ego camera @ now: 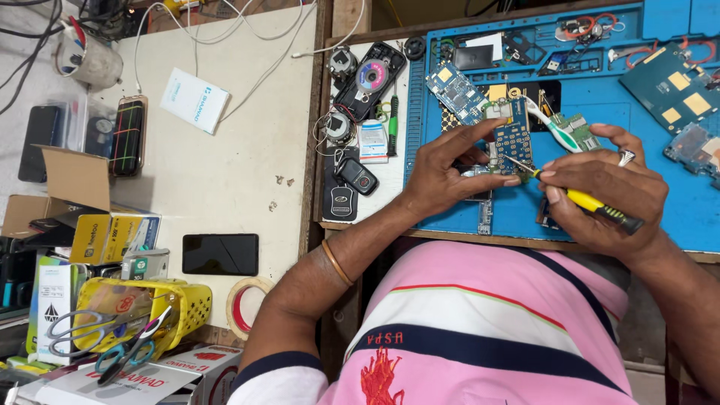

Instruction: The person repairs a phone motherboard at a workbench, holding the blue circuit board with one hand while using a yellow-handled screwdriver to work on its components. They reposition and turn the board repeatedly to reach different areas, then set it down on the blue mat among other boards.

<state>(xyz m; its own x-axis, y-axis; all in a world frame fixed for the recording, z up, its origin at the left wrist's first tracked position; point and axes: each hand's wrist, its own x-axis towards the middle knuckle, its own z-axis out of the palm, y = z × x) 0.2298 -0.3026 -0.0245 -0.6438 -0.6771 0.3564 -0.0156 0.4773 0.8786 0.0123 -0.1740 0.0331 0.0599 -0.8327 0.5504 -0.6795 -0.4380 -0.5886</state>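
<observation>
The left hand (442, 176) pinches a small circuit board (514, 139) by its edges. The right hand (607, 191) grips a yellow screwdriver (577, 196). The board looks light, stiff and fragile.

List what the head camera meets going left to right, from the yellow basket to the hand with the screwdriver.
Yellow basket with scissors → black phone → tape roll → car key fobs → left hand → blue circuit board → yellow-handled screwdriver in right hand.

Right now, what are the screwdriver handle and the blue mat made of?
The screwdriver in the right hand has a handle that looks like glossy yellow plastic with a dark ribbed grip, probably rubber. The blue mat looks like soft matte rubber or silicone, judging by its moulded compartments.
</observation>
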